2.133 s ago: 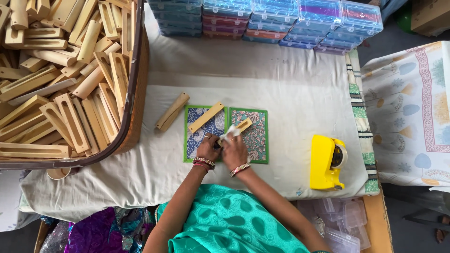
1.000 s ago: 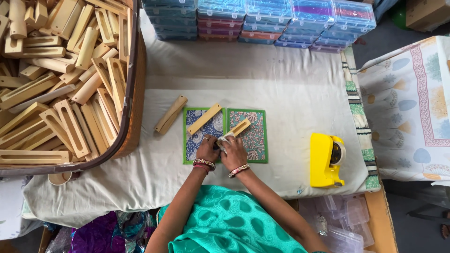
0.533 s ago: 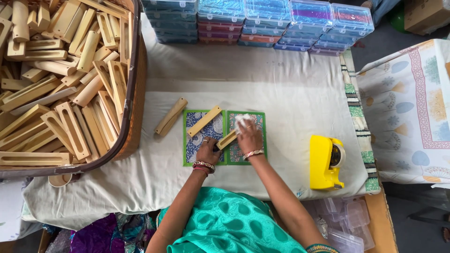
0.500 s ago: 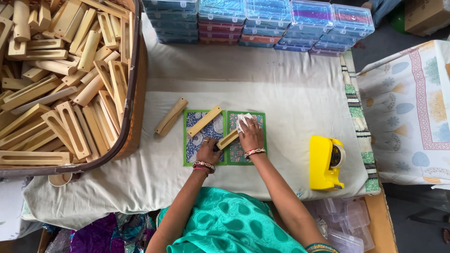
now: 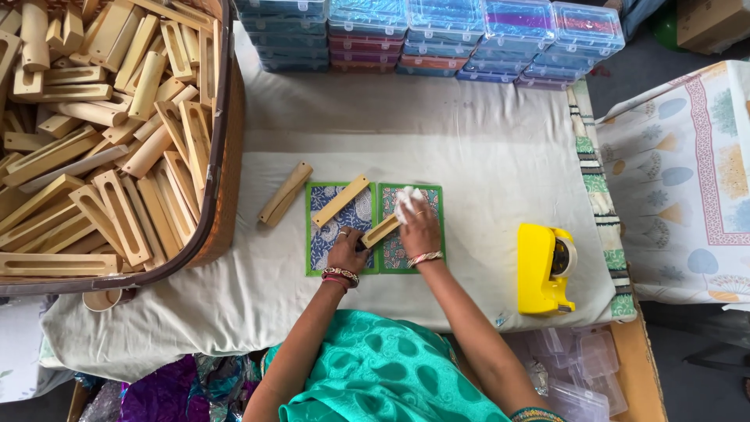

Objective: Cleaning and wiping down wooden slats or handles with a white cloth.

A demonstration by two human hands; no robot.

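Behind the green patterned mat (image 5: pixel 373 227), stacked coloured plastic boxes (image 5: pixel 437 35).

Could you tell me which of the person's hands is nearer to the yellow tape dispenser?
The right hand. It rests on the patterned mat holding a white cloth, with bare tablecloth between it and the yellow tape dispenser. The left hand sits farther away, beyond the right.

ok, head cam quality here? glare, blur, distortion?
Head view: soft, even light with faint shadows. Mild glare on the clear box lids at the top. Focus is sharp on the right hand, left hand and the wooden piece they hold. Wide-angle bending shows at the basket rim.
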